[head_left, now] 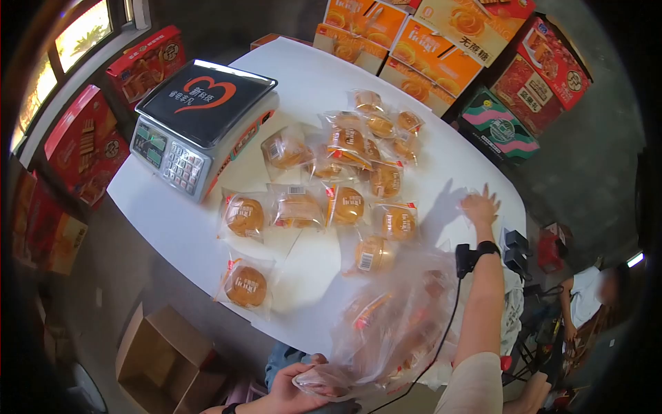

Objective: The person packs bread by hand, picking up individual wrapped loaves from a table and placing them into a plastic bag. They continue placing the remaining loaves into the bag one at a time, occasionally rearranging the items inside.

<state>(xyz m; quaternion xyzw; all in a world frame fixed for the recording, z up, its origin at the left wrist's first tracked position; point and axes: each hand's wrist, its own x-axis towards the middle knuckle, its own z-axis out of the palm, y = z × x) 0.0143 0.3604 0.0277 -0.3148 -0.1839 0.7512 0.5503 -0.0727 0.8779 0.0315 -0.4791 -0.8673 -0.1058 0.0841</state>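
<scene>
My left hand (298,388) is closed on the gathered edge of a see-through plastic bag (396,314) at the table's near edge. Wrapped buns show through the film of the bag. Out over the right side of the table, my right hand (480,205) has its fingers spread and holds nothing that I can see. Many individually wrapped buns lie in a loose group, among them one bun (398,222) near the bag, one (243,215) to the left and one (246,285) apart at the front left. A black strap device (466,261) with a cable sits on my right wrist.
A digital scale (201,103) stands at the table's (176,228) far left. Orange cartons (431,55) and red boxes (531,76) are stacked behind. An open cardboard box (162,355) is on the floor at left. Another person (586,297) sits at the lower right.
</scene>
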